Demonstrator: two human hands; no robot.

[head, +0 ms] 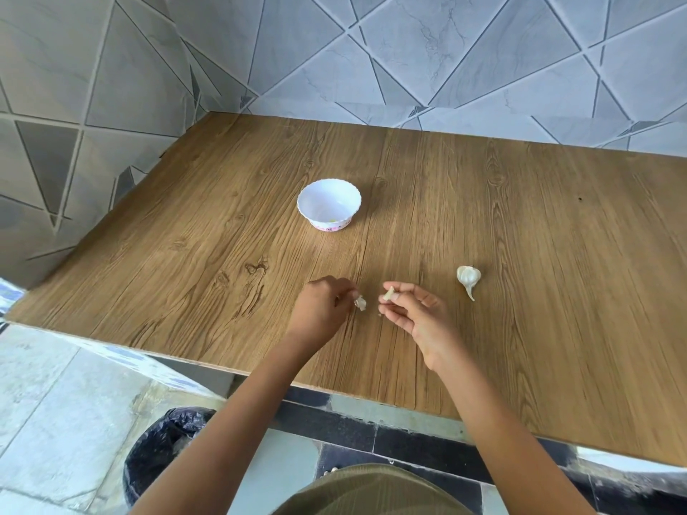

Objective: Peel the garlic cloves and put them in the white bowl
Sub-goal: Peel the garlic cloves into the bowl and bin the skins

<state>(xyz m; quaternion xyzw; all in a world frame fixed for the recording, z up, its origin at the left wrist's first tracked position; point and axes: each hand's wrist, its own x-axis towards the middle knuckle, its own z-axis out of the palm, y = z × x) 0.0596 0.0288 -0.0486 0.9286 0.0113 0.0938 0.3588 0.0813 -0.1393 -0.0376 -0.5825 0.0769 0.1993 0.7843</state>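
A white bowl with a pink band at its foot stands near the middle of the wooden table; something small and pale lies inside it. My left hand pinches a crumpled piece of garlic skin just above the table. My right hand pinches a small garlic clove between thumb and forefinger, a short gap from the left hand. A partial garlic bulb with its stem lies on the table to the right of my right hand.
Tiled walls close the table at the back and left. Below the table's front edge, at the lower left, stands a bin lined with a black bag. Tiny skin crumbs lie between my hands.
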